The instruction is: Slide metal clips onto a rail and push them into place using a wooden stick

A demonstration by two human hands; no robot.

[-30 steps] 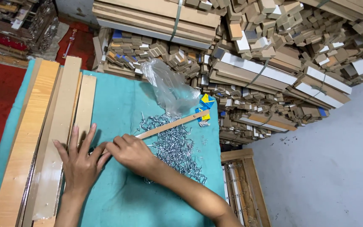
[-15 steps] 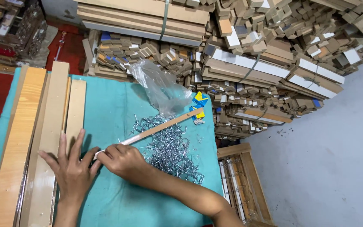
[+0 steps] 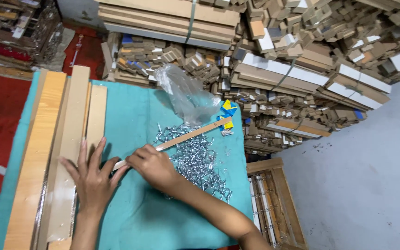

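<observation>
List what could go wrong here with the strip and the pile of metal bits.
1. The thin wooden strip lies across the heap of small metal hooks; moving it may scatter them over the teal cloth.
2. The right hand rests beside the hooks and may get pricked.
3. The left hand presses the strip's end, risking splinters.

you get bright, even overhead light, soft shadows under your hands, sharp focus, slight wide-angle bending at edges.
</observation>
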